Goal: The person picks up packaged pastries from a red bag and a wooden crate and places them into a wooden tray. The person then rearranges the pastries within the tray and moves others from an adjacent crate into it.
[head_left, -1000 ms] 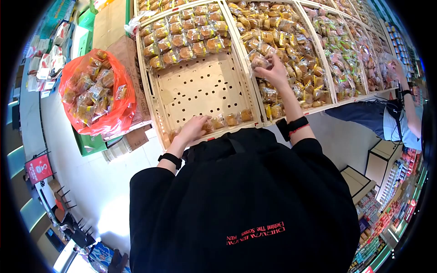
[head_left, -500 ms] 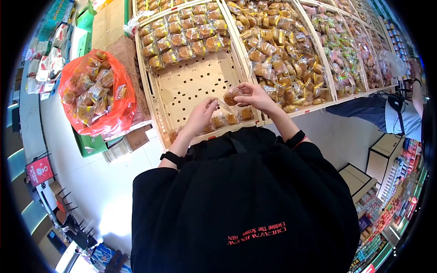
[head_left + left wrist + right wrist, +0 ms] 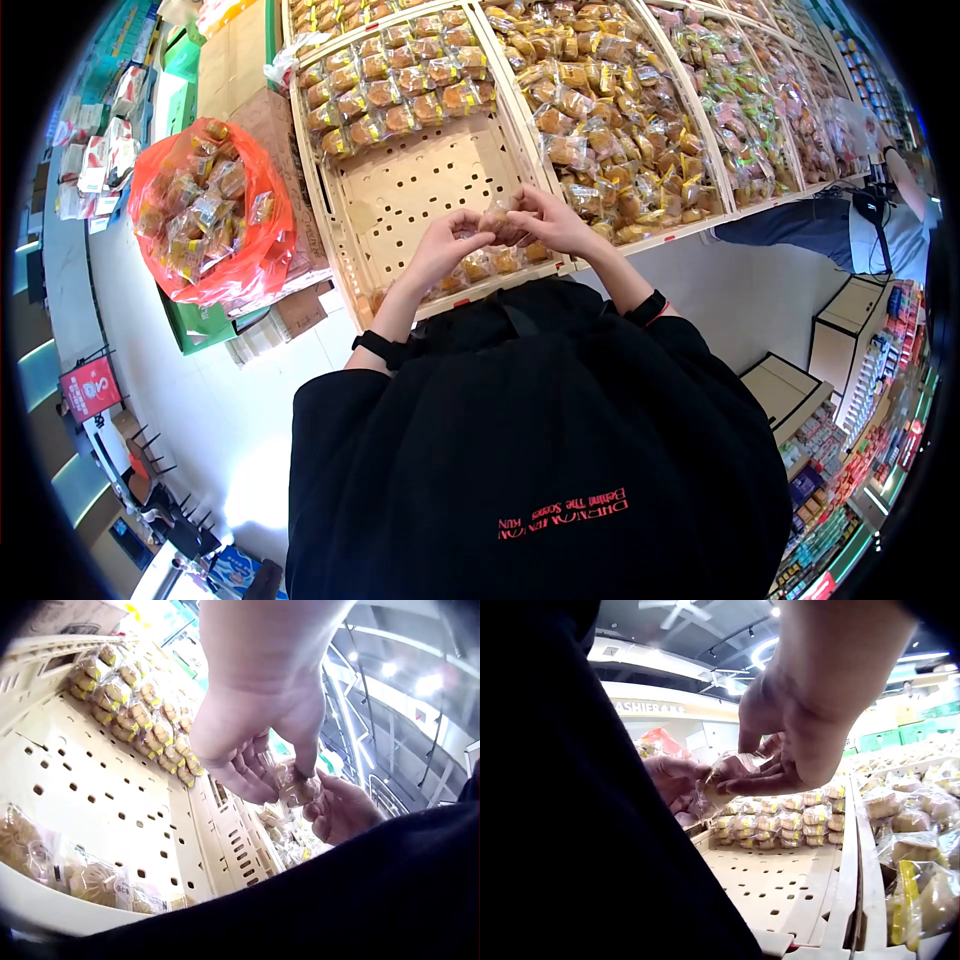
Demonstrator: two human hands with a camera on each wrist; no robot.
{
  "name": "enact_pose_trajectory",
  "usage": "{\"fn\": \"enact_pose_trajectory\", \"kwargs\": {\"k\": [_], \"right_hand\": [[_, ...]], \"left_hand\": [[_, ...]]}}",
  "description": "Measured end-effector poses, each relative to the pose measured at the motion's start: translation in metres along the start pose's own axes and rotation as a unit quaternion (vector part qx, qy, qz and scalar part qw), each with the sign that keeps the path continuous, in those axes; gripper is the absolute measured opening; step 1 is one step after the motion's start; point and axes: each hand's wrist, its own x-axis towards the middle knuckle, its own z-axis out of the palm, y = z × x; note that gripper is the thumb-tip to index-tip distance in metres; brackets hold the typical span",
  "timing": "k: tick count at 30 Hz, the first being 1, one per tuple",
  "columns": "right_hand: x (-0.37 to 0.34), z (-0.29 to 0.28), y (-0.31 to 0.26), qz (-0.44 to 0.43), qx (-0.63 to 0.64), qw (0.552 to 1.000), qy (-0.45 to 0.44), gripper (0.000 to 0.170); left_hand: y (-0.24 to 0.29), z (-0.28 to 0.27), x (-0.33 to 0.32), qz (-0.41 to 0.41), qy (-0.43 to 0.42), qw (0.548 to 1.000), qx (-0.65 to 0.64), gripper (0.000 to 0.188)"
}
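Note:
Between my two hands is a small brown cake in clear wrapping (image 3: 494, 220), held above the near part of a beige slotted crate (image 3: 400, 185). My left hand (image 3: 442, 250) pinches its left side with thumb and fingers. On the other side, my right hand (image 3: 556, 228) grips it by the wrapper. In the left wrist view the wrapped cake (image 3: 296, 787) shows between the fingers of both hands. The right wrist view has crinkled clear film (image 3: 731, 769) around it. Below my hands, a row of wrapped cakes (image 3: 507, 258) lies along the crate's near edge.
Stacked rows of wrapped cakes (image 3: 405, 85) fill the crate's far half. To the right is a crate heaped with loose wrapped cakes (image 3: 620, 130). A red plastic bag (image 3: 275, 215) of wrapped cakes stands at the left. Another person (image 3: 885, 230) is at the far right.
My right hand has come left from the heaped crate with a wrapped cake. My left hand has lifted from the near row and now holds that cake too.

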Motion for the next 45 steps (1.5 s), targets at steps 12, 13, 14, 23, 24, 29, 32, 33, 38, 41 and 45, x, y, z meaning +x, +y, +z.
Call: {"fn": "enact_pose_trajectory", "kwargs": {"k": [12, 13, 14, 23, 24, 29, 32, 33, 38, 41, 45], "right_hand": [[0.009, 0.019, -0.018, -0.194, -0.399, 0.896, -0.003, 0.017], [0.011, 0.019, -0.018, -0.227, -0.371, 0.900, 0.009, 0.019], [0.011, 0.018, -0.018, -0.228, -0.370, 0.900, 0.007, 0.019], [-0.022, -0.025, 0.001, -0.092, -0.264, 0.951, 0.129, 0.021], [-0.027, -0.032, 0.000, -0.090, -0.272, 0.949, 0.134, 0.022], [-0.048, -0.077, 0.002, -0.053, -0.248, 0.939, 0.233, 0.019], [-0.052, -0.104, 0.009, -0.056, -0.223, 0.931, 0.283, 0.018], [-0.052, -0.111, 0.012, -0.067, -0.202, 0.928, 0.307, 0.018], [-0.046, -0.132, 0.013, -0.064, -0.159, 0.913, 0.370, 0.018], [-0.029, -0.118, -0.015, -0.081, -0.227, 0.904, 0.354, 0.020], [0.008, -0.121, 0.001, -0.052, -0.332, 0.879, 0.339, 0.038]], "left_hand": [[-0.010, 0.018, -0.003, 0.004, -0.025, 0.999, 0.024, 0.036], [-0.013, 0.016, -0.002, -0.019, -0.033, 0.999, -0.023, 0.034], [-0.016, 0.013, -0.002, -0.042, -0.039, 0.996, -0.070, 0.031], [-0.074, 0.006, 0.008, -0.165, -0.027, 0.963, 0.212, 0.040], [-0.071, 0.009, 0.003, -0.069, -0.032, 0.928, 0.366, 0.042], [-0.077, 0.011, -0.003, 0.167, 0.032, 0.822, 0.544, 0.040], [-0.086, 0.007, 0.001, 0.139, -0.029, 0.855, 0.499, 0.035], [-0.086, 0.005, 0.001, 0.139, -0.028, 0.855, 0.499, 0.035], [-0.084, 0.002, 0.007, 0.024, -0.053, 0.856, 0.514, 0.025], [-0.076, 0.000, 0.010, 0.000, -0.062, 0.857, 0.511, 0.024], [-0.082, -0.004, 0.018, -0.027, -0.064, 0.866, 0.495, 0.027]]}}
